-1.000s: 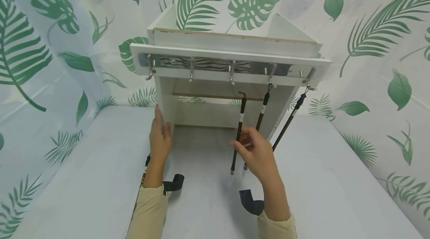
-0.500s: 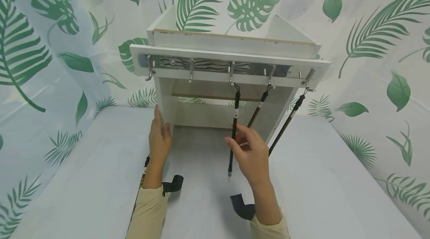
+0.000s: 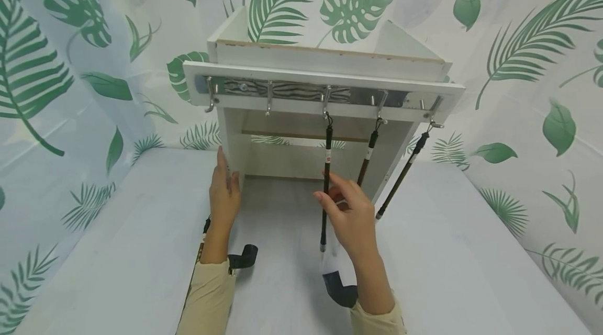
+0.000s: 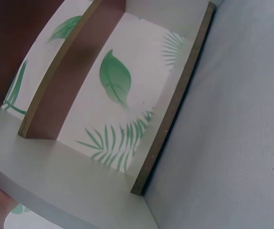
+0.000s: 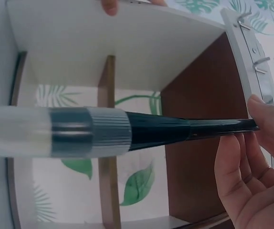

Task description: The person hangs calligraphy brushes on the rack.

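Note:
My right hand (image 3: 350,212) pinches the handle of a dark calligraphy brush (image 3: 327,178) between thumb and fingers. The brush hangs upright, and its cord loop meets the lower end of the middle hook (image 3: 325,102). In the right wrist view the brush's ribbed silver collar (image 5: 109,132) and pale translucent cap (image 5: 16,132) lie close to the camera. On the left, my left hand (image 3: 225,199) holds the side panel of the white shelf unit (image 3: 233,141), thumb inside and straight fingers outside. Its thumb tip (image 5: 110,6) shows over that panel in the right wrist view.
Two more brushes hang on the right, one brown-handled (image 3: 366,159) and one dark (image 3: 404,175). The hook rail (image 3: 292,89) spans the unit's front. Another brush (image 3: 203,238) lies beside my left forearm. Black wrist-camera mounts (image 3: 340,290) sit by the sleeves.
My right hand has moved the brush slightly left. Its loop, which stood apart right of the middle hook, is now at that hook's lower end. My left hand has stayed on the panel.

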### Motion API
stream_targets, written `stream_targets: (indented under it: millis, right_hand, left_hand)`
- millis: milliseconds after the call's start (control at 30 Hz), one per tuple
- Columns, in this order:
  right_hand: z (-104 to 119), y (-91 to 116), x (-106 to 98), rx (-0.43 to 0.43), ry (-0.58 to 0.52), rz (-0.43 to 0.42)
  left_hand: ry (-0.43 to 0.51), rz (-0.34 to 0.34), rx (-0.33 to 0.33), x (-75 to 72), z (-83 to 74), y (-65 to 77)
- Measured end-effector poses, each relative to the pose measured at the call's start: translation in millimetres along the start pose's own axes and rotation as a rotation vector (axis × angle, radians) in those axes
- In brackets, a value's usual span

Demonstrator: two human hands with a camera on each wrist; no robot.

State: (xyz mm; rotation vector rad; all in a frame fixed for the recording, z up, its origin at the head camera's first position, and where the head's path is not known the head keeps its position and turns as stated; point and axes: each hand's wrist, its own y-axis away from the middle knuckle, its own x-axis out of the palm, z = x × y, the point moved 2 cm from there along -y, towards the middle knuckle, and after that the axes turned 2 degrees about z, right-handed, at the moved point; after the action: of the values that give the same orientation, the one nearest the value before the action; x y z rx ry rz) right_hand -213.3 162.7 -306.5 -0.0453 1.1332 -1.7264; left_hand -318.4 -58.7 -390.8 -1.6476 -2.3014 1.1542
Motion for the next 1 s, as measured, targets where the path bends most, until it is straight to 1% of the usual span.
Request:
stream_targets:
  millis: [167, 367, 600, 867, 1000]
  right_hand:
    - [-0.8, 0.3, 0.1, -0.034, 0.003, -0.006]
    - [-2.6, 1.2, -0.6, -0.058, -0.017, -0.026]
    - [-1.0, 1.5, -3.4, -0.074, -0.010, -0.040]
    - [-0.3, 0.9, -6.8, -0.047, -0.018, -0.017]
    - [1.5, 1.1, -6.7, -0.056, -0.026, -0.015]
  left_hand:
    - [-0.001, 0.006, -0.012, 0.4, 1.1, 0.4]
    - [0.002, 0.008, -0.001, 0.8, 1.1, 0.7]
    - [-0.001, 0.007, 0.014, 1.2, 1.3, 0.4]
    - [0.004, -0.016, 0.043, 0.8, 0.8, -0.6]
    - [0.007, -0.018, 0.045, 0.5, 1.2, -0.5]
